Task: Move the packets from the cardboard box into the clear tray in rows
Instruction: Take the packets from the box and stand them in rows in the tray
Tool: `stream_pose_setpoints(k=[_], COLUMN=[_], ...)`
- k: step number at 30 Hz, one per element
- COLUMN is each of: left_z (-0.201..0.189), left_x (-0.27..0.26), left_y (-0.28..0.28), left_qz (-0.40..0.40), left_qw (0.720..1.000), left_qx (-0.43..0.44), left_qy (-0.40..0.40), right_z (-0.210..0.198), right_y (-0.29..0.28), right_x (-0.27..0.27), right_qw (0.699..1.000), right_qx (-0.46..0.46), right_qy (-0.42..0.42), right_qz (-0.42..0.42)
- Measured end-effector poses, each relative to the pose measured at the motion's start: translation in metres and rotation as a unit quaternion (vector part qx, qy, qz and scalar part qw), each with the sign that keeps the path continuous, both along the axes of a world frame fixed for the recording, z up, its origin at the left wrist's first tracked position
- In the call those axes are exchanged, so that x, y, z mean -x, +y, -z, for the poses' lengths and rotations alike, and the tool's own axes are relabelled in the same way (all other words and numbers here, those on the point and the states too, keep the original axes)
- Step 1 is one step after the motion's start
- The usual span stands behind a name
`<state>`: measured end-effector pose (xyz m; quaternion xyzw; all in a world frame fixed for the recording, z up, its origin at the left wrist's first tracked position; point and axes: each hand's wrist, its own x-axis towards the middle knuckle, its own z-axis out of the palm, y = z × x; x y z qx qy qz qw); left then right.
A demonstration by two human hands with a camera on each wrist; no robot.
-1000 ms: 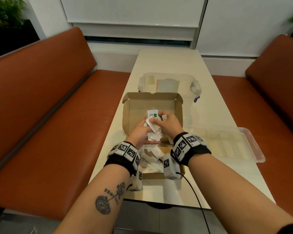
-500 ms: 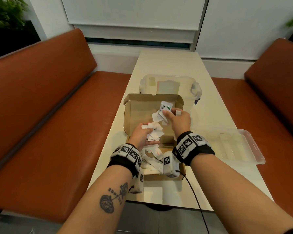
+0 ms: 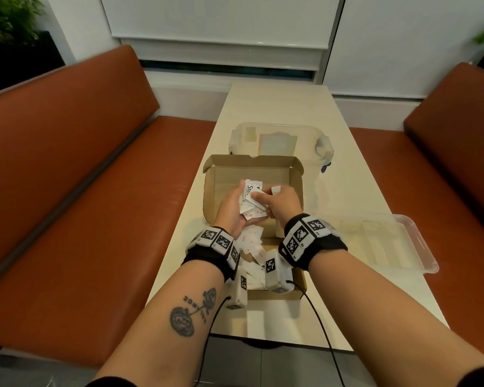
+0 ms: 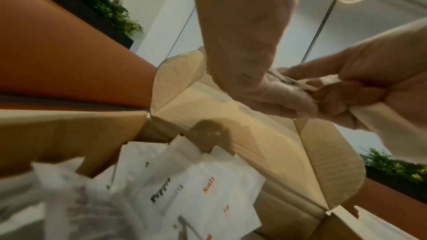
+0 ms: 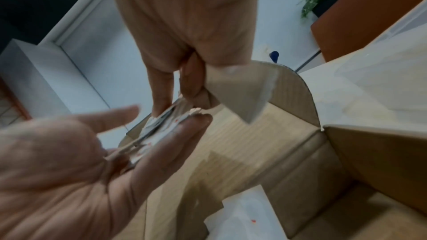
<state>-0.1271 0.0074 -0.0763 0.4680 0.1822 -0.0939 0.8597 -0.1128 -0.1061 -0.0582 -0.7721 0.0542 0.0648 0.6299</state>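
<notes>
Pinching the edges of a loose fan of packets (image 3: 251, 203), the right hand (image 3: 281, 203) curls its fingers (image 5: 191, 79) on them while the left hand (image 3: 229, 208) cups the pile on a nearly flat palm, both above the cardboard box (image 3: 296, 191). Thin, slick paper sachets could slide off that palm, I judge, scattering back among the packets left inside. The clear tray (image 3: 419, 247), a glossy rigid plastic rectangle, sits apart on the right.
</notes>
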Motion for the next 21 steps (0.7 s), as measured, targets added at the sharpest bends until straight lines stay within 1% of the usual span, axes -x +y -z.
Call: stream_pose_setpoints(k=[2,4,7,9,11,13,15,17,18,19,20,21], left_z=[0.002,0.004,0.007,0.010,0.013,0.015,0.016,0.017,0.017,0.016,0.015,0.015], left_x=[0.000,0.000,0.005,0.008,0.012,0.016,0.020,0.023,0.025,0.026,0.027,0.028], left_y=[0.001,0.002,0.005,0.008,0.007,0.004,-0.001,-0.009,-0.014,-0.019,-0.024,-0.029], left_qz=[0.004,0.010,0.014,0.021,0.029,0.024,0.012,0.010,0.015,0.021,0.025,0.027], left_qw=[0.999,0.998,0.998,0.997,0.996,0.996,0.996,0.997,0.997,0.997,0.997,0.996], left_qx=[-0.031,-0.041,-0.042,-0.050,-0.063,-0.075,-0.073,-0.065,-0.062,-0.061,-0.064,-0.069], left_qy=[-0.022,-0.037,-0.045,-0.050,-0.051,-0.047,-0.042,-0.038,-0.039,-0.041,-0.044,-0.046], right_z=[-0.002,-0.004,-0.003,0.000,0.005,0.008,0.011,0.012,0.013,0.012,0.011,0.009], right_y=[0.002,0.002,-0.003,-0.009,-0.016,-0.025,-0.032,-0.037,-0.039,-0.040,-0.041,-0.043], right_x=[0.000,0.001,0.005,0.008,0.011,0.012,0.014,0.017,0.019,0.020,0.022,0.024], right_qw=[1.000,0.999,0.998,0.997,0.998,0.999,0.999,0.999,0.998,0.993,0.980,0.960], right_qx=[0.020,0.032,-0.021,-0.035,-0.043,-0.045,-0.020,-0.011,-0.036,-0.092,-0.171,-0.249], right_qy=[-0.015,-0.017,0.021,0.034,0.026,0.003,-0.020,-0.015,0.003,0.030,0.064,0.095], right_qz=[-0.006,-0.018,-0.048,-0.062,-0.042,0.006,0.037,0.049,0.058,0.067,0.079,0.091])
